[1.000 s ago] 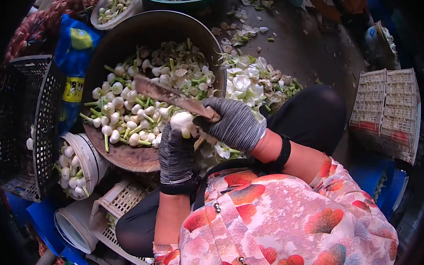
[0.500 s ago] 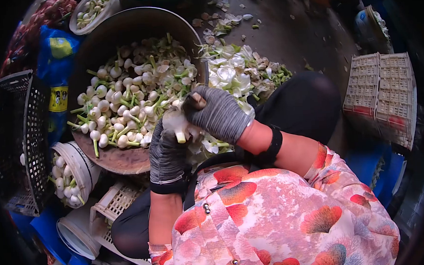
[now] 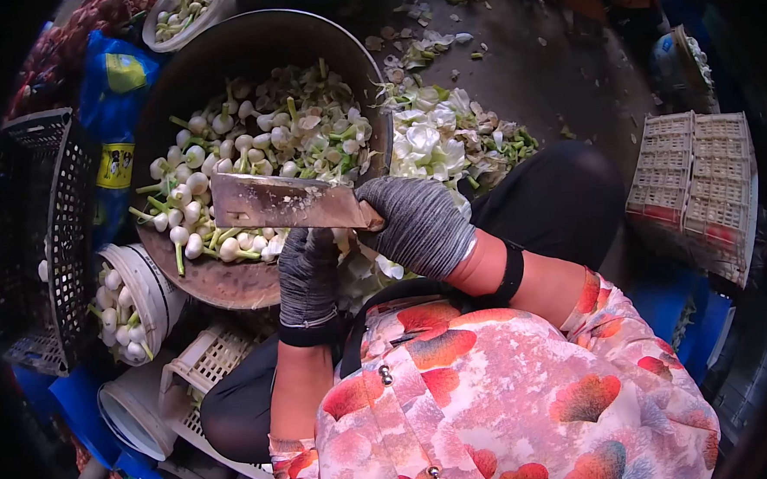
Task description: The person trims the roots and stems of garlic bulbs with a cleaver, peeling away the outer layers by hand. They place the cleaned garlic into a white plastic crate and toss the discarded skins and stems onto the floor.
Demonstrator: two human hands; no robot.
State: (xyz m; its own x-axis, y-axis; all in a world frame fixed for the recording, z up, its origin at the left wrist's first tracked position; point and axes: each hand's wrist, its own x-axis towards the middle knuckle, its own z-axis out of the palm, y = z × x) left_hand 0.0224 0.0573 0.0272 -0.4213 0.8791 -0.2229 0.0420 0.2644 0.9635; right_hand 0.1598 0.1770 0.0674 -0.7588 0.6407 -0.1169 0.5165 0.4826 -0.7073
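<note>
Head view: the right hand (image 3: 417, 225), gloved in grey knit, has its fingers gripping a broad, rust-stained metal cleaver (image 3: 282, 201). It covers the similarly gloved left hand's (image 3: 307, 278) fingertips, so their hold cannot be told. White, green-stemmed bulbs (image 3: 197, 184) lie beyond the fingers in a dark, round metal basin (image 3: 230, 286).

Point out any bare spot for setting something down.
Mostly bare floor with stray scraps lies between the peel pile and pale crates. Crowded: the basin behind the knife, and the left side, packed with bucket and black crate.
</note>
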